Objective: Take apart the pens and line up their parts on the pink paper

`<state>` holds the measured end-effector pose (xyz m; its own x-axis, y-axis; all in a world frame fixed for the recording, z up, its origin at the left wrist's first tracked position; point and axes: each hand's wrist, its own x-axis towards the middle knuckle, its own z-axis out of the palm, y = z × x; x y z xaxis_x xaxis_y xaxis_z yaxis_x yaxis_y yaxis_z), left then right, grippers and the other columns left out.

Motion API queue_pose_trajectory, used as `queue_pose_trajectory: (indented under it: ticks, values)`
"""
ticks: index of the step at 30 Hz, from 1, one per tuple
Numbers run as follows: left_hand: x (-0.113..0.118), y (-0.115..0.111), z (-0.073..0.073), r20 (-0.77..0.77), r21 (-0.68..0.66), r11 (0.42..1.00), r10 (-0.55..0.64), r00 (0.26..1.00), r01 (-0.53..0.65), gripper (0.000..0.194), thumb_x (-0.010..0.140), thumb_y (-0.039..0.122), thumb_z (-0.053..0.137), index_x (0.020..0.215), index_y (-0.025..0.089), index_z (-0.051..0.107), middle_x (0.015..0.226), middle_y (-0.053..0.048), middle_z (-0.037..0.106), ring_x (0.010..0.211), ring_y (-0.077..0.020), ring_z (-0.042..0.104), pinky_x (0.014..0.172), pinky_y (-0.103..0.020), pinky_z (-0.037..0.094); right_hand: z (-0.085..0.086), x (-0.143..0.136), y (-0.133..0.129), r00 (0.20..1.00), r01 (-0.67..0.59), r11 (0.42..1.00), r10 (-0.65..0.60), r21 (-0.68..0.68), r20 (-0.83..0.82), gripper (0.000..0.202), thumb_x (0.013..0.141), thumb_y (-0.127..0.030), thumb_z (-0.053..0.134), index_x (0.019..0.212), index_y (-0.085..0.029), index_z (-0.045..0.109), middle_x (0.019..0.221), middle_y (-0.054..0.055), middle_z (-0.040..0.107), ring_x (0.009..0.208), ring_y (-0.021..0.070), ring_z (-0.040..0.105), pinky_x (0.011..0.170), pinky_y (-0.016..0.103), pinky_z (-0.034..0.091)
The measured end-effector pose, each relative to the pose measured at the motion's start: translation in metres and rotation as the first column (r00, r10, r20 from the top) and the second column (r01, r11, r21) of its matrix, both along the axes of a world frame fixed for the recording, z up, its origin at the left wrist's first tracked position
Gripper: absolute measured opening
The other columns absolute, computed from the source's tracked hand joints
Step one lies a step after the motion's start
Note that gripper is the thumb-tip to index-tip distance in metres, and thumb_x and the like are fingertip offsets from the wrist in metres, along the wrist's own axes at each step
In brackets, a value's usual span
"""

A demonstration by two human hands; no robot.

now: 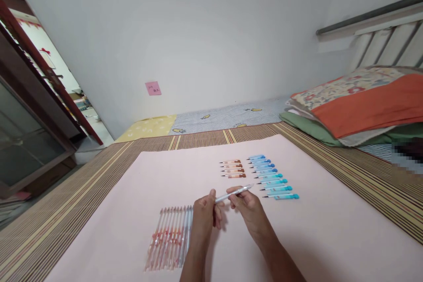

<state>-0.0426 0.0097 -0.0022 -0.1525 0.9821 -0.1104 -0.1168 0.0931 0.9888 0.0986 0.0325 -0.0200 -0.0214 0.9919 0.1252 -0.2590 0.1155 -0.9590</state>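
A slim, pale see-through pen (234, 193) is held slightly tilted above the pink sheet (122, 211). My left hand (205, 208) pinches its lower left end between thumb and fingers. Further up the barrel, my right hand (247, 205) grips it with thumb and fingertips. To the left lie several slim pens (170, 233) in a close row, some with reddish middles, partly hidden by my left forearm. Beyond my hands are several short brown-and-cream pens (233, 166) with dark tips. A column of several short blue pens (271, 176) lies right of these.
A striped mat (201, 139) lies under the sheet. Folded orange and floral bedding (360, 101) is piled at the right, below a radiator (390, 44). A white wall (211, 39) with a pink note (153, 88) stands behind. A doorway opens at the left.
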Motion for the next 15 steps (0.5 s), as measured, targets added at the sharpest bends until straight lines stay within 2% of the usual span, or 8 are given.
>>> queue_pose_trajectory:
  ticks: [2,5,7,8,10,12,13,15]
  values:
    - [-0.002,0.000,0.001,0.044,-0.014,1.000,-0.019,0.999,0.019,0.060,0.077,0.073,0.063,0.074,0.014,0.069,0.045,-0.001,0.060,0.031,-0.0099,0.046,0.038,-0.023,0.027,-0.006,0.000,0.002,1.000,0.003,1.000,-0.003,-0.013,0.005,0.050,0.069,-0.062,0.080,0.092,-0.018,0.076,0.064,0.001,0.062,0.063,0.0167,0.054,0.062,0.031,0.042]
    - [-0.002,-0.002,0.005,0.140,0.086,0.996,-0.051,0.989,0.040,0.050,0.070,0.056,0.081,0.097,0.017,0.068,0.067,-0.001,0.071,0.049,-0.0116,0.061,0.051,-0.022,0.042,-0.012,0.000,0.005,0.999,0.021,0.999,-0.023,-0.043,-0.040,0.051,0.068,-0.063,0.081,0.092,-0.018,0.075,0.063,0.000,0.061,0.062,0.0161,0.053,0.061,0.031,0.040]
    - [-0.002,-0.003,0.007,0.170,0.141,0.989,-0.065,0.983,0.041,0.046,0.064,0.044,0.088,0.095,0.019,0.066,0.071,0.001,0.072,0.056,-0.0119,0.064,0.058,-0.023,0.047,-0.013,0.000,0.006,0.996,0.009,0.997,-0.015,-0.071,-0.090,0.051,0.067,-0.063,0.082,0.092,-0.019,0.075,0.062,0.000,0.061,0.061,0.0157,0.052,0.060,0.031,0.039]
    - [-0.001,-0.003,0.007,0.172,0.148,0.988,-0.067,0.983,0.042,0.042,0.065,0.043,0.088,0.089,0.018,0.065,0.068,0.001,0.071,0.055,-0.0116,0.063,0.058,-0.023,0.047,-0.013,0.000,0.006,0.993,-0.004,0.997,-0.005,-0.083,-0.116,0.051,0.066,-0.062,0.083,0.091,-0.019,0.075,0.062,-0.001,0.060,0.061,0.0154,0.052,0.060,0.031,0.039]
    - [0.000,-0.003,0.007,0.157,0.117,0.992,-0.065,0.985,0.046,0.041,0.071,0.053,0.082,0.076,0.018,0.062,0.058,0.001,0.066,0.045,-0.0103,0.057,0.050,-0.023,0.042,-0.012,0.000,0.006,0.988,-0.037,0.995,0.022,-0.093,-0.153,0.050,0.065,-0.060,0.085,0.092,-0.019,0.075,0.064,0.000,0.061,0.062,0.0152,0.052,0.061,0.030,0.039]
    - [0.000,-0.003,0.005,0.129,0.039,0.998,-0.060,0.990,0.056,0.052,0.077,0.067,0.070,0.067,0.017,0.059,0.046,0.001,0.059,0.036,-0.0095,0.048,0.042,-0.023,0.033,-0.011,0.001,0.006,0.985,-0.063,0.994,0.046,-0.093,-0.167,0.049,0.065,-0.059,0.086,0.093,-0.020,0.075,0.067,0.000,0.063,0.064,0.0150,0.053,0.062,0.030,0.040]
    - [0.000,-0.003,0.004,0.122,-0.003,0.998,-0.058,0.991,0.059,0.058,0.078,0.072,0.064,0.065,0.016,0.059,0.043,0.000,0.056,0.033,-0.0095,0.045,0.041,-0.023,0.029,-0.011,0.002,0.005,0.985,-0.070,0.993,0.053,-0.094,-0.167,0.049,0.065,-0.058,0.086,0.093,-0.020,0.076,0.068,0.001,0.063,0.065,0.0150,0.053,0.062,0.030,0.040]
    - [0.001,-0.003,0.005,0.152,-0.047,0.997,-0.047,0.987,0.055,0.063,0.077,0.077,0.061,0.071,0.014,0.063,0.047,-0.003,0.060,0.034,-0.0106,0.048,0.041,-0.024,0.028,-0.011,0.003,0.005,0.986,-0.066,0.993,0.049,-0.100,-0.159,0.049,0.064,-0.058,0.087,0.093,-0.020,0.076,0.068,0.001,0.064,0.065,0.0151,0.053,0.062,0.030,0.040]
